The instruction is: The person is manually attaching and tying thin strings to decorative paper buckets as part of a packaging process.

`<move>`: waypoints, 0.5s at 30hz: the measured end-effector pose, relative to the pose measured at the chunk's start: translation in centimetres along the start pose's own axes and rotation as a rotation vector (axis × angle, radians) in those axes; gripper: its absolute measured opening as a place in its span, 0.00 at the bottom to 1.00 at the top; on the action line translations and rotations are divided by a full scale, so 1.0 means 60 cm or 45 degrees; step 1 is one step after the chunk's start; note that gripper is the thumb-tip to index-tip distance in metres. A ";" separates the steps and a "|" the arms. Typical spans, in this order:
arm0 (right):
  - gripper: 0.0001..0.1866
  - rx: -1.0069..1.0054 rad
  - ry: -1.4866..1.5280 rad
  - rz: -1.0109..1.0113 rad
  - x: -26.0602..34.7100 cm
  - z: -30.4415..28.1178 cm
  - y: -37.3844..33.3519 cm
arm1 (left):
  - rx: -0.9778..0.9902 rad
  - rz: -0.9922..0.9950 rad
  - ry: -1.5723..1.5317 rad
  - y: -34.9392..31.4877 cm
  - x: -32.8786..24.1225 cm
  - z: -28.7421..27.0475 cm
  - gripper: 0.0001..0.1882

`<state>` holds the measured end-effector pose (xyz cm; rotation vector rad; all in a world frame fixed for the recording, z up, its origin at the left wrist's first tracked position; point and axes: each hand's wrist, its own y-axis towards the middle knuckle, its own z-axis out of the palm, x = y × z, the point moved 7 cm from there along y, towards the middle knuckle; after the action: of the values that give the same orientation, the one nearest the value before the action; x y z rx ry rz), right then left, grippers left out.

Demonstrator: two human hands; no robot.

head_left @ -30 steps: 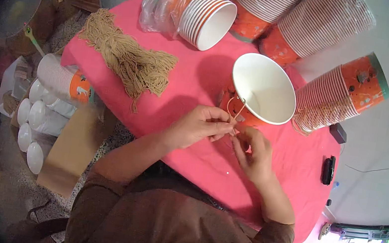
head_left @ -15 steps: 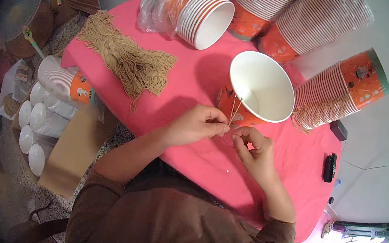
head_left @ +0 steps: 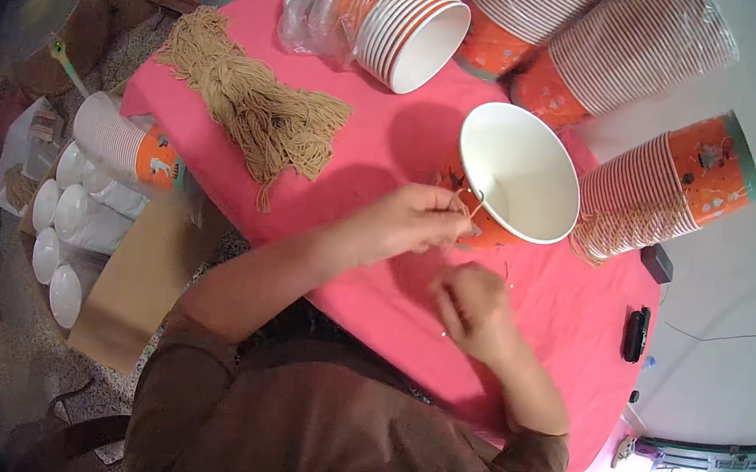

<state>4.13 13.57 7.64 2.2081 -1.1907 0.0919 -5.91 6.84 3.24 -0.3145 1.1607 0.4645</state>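
Observation:
A large paper bucket with a white inside and an orange outer wall stands tilted on the pink table. At its near left rim, my left hand is closed in a pinch on a thin tan cord. The cord's curved end shows above the fingertips, next to the rim. My right hand is nearer to me, over the tablecloth and apart from the cord, its fingers curled and smeared by motion. Whether anything is in it cannot be made out.
A bundle of tan cords lies at the left on the pink tablecloth. Nested buckets partly in plastic and tall stacks stand at the back. A leaning stack draped with cords is at right. White cups fill a cardboard box.
My left hand has moved slightly up and right, and less of the cord stands above its fingers. My right hand has drawn down, away from the left.

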 end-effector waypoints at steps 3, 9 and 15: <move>0.07 0.164 0.037 -0.003 0.009 0.029 0.001 | -0.247 -0.009 -0.137 0.015 0.001 -0.036 0.07; 0.07 0.111 0.002 0.033 -0.004 0.024 -0.001 | -0.078 0.036 -0.163 0.009 -0.002 -0.034 0.09; 0.08 0.117 -0.037 0.033 -0.002 0.027 -0.004 | -0.132 0.026 -0.218 0.006 0.012 -0.041 0.07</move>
<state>3.90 12.87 6.16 2.2808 -1.2539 0.1281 -7.84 6.12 1.64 -0.3457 0.9757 0.5600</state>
